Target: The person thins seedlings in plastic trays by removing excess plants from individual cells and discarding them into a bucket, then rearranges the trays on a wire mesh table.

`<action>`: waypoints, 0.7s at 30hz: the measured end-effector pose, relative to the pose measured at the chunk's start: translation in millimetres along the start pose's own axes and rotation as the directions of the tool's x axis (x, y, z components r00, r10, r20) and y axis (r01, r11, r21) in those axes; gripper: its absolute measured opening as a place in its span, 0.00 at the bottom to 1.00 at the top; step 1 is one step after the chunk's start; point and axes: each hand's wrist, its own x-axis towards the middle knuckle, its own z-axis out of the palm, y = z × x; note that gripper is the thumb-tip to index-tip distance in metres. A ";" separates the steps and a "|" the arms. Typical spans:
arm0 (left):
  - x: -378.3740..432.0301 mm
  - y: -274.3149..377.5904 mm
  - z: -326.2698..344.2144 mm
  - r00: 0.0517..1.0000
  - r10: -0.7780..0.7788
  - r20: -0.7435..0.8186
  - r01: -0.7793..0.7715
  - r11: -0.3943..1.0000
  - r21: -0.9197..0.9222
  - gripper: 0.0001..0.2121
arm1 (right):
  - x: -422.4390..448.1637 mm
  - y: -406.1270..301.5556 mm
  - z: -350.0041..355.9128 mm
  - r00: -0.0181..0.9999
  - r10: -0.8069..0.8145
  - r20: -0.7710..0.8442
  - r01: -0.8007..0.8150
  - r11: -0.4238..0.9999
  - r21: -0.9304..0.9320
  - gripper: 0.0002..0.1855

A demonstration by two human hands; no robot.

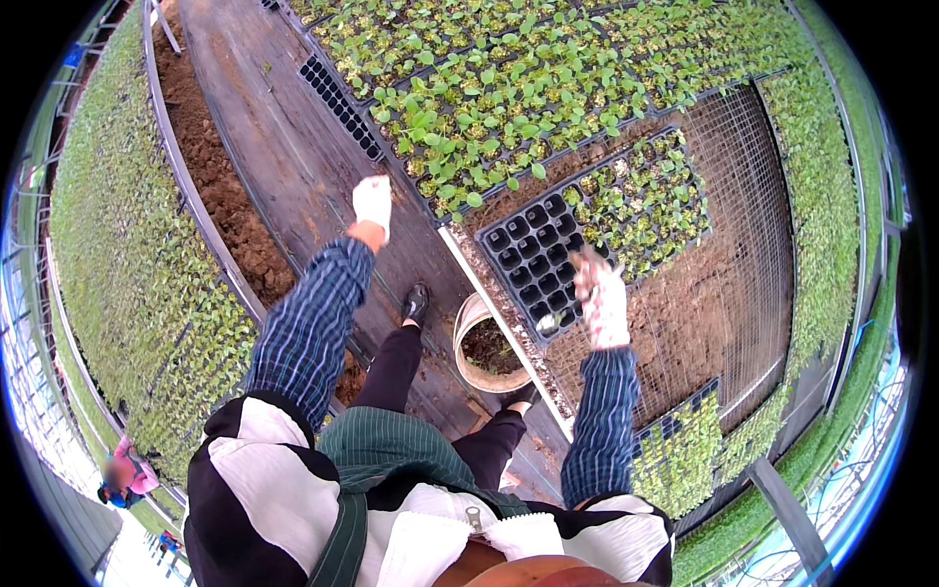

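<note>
My left hand [373,205], in a white glove, is curled over the dark ground cover of the aisle, with nothing visible in it. My right hand [604,302], in a stained white glove, hovers over or touches the black plastic cell tray [530,258]. Motion blurs its fingers, and I cannot tell whether they hold anything. The tray's near-left cells are bare of plants, except for a pale bit [549,323] in a corner cell. Small green seedlings [653,198] fill the far-right part.
A bucket [469,345] with dark soil stands below the bench's white edge [506,334]. More seedling trays [513,103] cover the bench beyond, beside wire mesh [733,161]. An unplanted cell tray [341,110] leans at the bench side. A person [132,473] is far left.
</note>
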 end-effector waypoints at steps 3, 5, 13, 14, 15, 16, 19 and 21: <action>-111.1 2.7 13.2 0.996 -0.034 0.085 0.048 0.986 -0.161 0.06 | -48.4 44.3 -66.7 0.965 -0.091 -0.246 0.106 0.993 0.051 0.23; -187.3 14.6 24.0 0.964 0.062 0.260 -0.023 0.988 -0.151 0.08 | -70.9 90.7 -131.9 0.888 -0.150 -0.435 0.206 0.975 0.083 0.15; -395.6 -27.4 67.0 0.818 0.218 0.532 -0.471 0.784 0.404 0.26 | -141.4 135.0 -177.1 0.854 -0.141 -0.501 0.140 0.989 -0.039 0.05; -410.7 -31.9 75.8 0.810 0.125 0.573 -0.449 0.761 0.468 0.30 | -150.6 137.2 -190.1 0.855 -0.255 -0.453 0.150 0.955 -0.255 0.07; -428.5 -21.0 91.0 0.801 0.000 0.598 -0.362 0.796 0.486 0.31 | -159.8 144.0 -217.6 0.841 -0.359 -0.404 0.151 0.874 -0.462 0.09; -437.8 -40.7 97.3 0.808 -0.127 0.576 -0.304 0.747 0.591 0.31 | -175.1 138.3 -221.8 0.745 -0.646 -0.167 0.246 0.498 -0.832 0.12; -415.3 -170.2 73.6 0.900 -0.022 0.434 -0.036 0.991 0.125 0.27 | -216.3 132.8 -216.7 0.924 -0.382 -0.008 0.192 0.480 -0.856 0.15; -450.2 -166.8 114.0 0.859 -0.127 0.496 -0.006 0.966 0.258 0.23 | -247.5 150.7 -272.1 0.937 -0.345 -0.058 0.124 0.482 -0.867 0.15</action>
